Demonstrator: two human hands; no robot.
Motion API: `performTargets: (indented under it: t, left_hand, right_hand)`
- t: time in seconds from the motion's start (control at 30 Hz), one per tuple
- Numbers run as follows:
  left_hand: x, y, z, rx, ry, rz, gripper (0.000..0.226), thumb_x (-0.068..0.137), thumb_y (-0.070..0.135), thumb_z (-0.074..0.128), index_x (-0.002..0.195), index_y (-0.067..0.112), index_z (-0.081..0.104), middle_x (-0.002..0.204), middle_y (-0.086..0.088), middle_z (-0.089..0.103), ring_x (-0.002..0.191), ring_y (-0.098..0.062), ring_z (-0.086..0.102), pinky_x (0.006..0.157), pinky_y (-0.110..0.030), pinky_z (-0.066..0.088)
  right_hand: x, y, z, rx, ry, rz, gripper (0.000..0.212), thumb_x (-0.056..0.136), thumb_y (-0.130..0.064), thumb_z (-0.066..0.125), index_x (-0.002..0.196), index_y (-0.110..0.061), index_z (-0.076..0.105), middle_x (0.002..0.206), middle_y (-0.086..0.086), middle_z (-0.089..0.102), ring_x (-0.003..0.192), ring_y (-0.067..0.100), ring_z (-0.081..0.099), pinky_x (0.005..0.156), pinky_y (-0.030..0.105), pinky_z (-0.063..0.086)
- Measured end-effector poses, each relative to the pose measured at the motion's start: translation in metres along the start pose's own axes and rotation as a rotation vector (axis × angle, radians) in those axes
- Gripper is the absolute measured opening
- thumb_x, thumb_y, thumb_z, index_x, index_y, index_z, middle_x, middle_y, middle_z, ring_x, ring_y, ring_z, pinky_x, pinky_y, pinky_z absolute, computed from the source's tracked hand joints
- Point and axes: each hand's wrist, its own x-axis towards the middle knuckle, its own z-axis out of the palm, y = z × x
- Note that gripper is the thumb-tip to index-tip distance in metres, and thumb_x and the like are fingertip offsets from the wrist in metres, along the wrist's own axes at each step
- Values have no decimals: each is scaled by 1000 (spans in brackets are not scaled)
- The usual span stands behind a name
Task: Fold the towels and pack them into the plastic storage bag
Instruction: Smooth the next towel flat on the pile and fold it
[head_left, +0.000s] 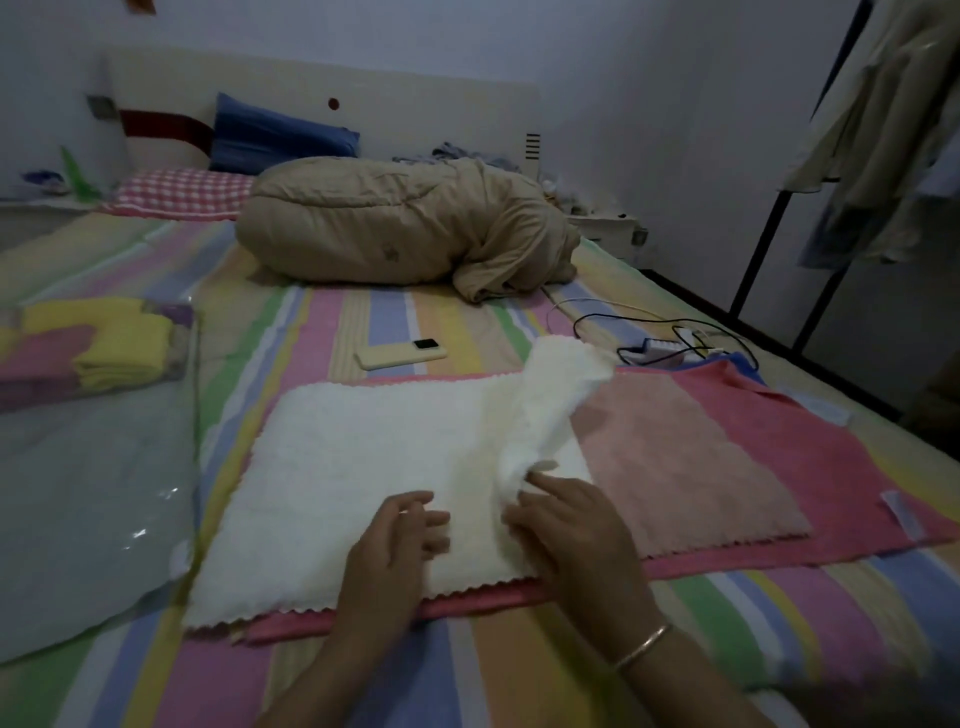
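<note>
both forearms reach in from the near edge over the striped bedsheet (467, 675). left hand (400, 540) lies flat, fingers loosely spread, pressing the white towel (353, 467), a fluffy cloth with a zigzag edge. right hand (566, 525), with a bangle (641, 647) on its wrist, pinches that towel's right side, which rises in a fold. under it lie a peach towel (685, 467) and a pink towel (831, 467). at left, the clear plastic storage bag (93, 467) holds folded yellow and pink towels (93, 353).
</note>
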Motion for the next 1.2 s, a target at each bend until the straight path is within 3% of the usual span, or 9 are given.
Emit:
performTargets:
  t: [0.1, 0.2, 0.47, 0.53, 0.63, 0.73, 0.83, 0.97, 1.2]
  left_hand:
    - [18, 22, -15, -385, 50, -416, 20, 103, 19, 38, 115, 8, 49, 97, -22, 67, 79, -34, 67, 64, -39, 55]
    - [20, 35, -21, -422, -8, -528, 25, 103, 18, 38, 125, 7, 41, 100, -24, 65, 81, -33, 66, 60, -39, 57]
    - [34, 48, -13, -54, -51, -405, 33, 93, 41, 57, 115, 16, 52, 100, -7, 68, 80, -23, 70, 64, -36, 61]
    - [44, 47, -15, 70, -52, -373, 37, 92, 51, 54, 109, 18, 56, 100, 1, 68, 85, -18, 67, 71, -36, 59]
    - [57, 43, -17, 213, -49, -351, 44, 89, 60, 50, 101, 19, 61, 100, 5, 67, 92, -15, 62, 86, -38, 52]
    - [58, 39, -12, 348, -65, -313, 43, 83, 62, 59, 95, 21, 61, 95, 8, 61, 87, -10, 56, 73, -30, 48]
    - [55, 31, -9, 425, -94, -263, 43, 78, 57, 69, 103, 23, 60, 100, 7, 60, 92, -10, 58, 77, -30, 51]
    - [52, 22, -15, 351, -42, -217, 30, 84, 34, 71, 107, 22, 57, 99, 4, 62, 88, -9, 60, 76, -28, 52]
    - [43, 21, -27, 501, -42, 36, 17, 85, 19, 65, 76, 32, 60, 79, 12, 67, 71, -2, 61, 67, -29, 53]
  right_hand:
    - [-7, -35, 11, 121, -165, -49, 17, 83, -20, 61, 96, -21, 71, 116, -7, 67, 114, 16, 57, 97, 32, 43]
    - [-12, -46, 10, 216, -224, 118, 24, 83, -24, 60, 106, -30, 67, 119, -16, 63, 115, 5, 53, 96, 29, 44]
    - [-7, -53, 15, 198, -319, 143, 43, 85, -26, 57, 128, -30, 56, 138, -14, 50, 125, 6, 44, 99, 24, 38]
    - [-2, -56, 16, 259, -298, 94, 31, 83, -24, 56, 111, -31, 66, 125, -17, 60, 120, 5, 50, 96, 26, 43]
    - [17, -48, 11, 438, -199, 277, 19, 74, -27, 48, 76, -26, 67, 81, -12, 70, 83, 6, 64, 72, 35, 53]
    - [45, -17, 15, 450, -78, 487, 15, 77, -23, 49, 75, -26, 63, 73, -12, 68, 69, 1, 63, 66, 31, 52]
    - [73, 26, 36, 286, -203, 665, 24, 87, -16, 54, 105, -30, 57, 95, -8, 68, 85, 11, 64, 75, 32, 52]
    - [108, 67, 74, 111, -434, 805, 52, 94, -40, 47, 143, -31, 34, 129, 10, 55, 116, 29, 52, 91, 38, 44]
    - [152, 61, 104, -240, -621, 781, 36, 91, -27, 45, 123, -16, 57, 128, 8, 56, 126, 28, 44, 92, 35, 43]
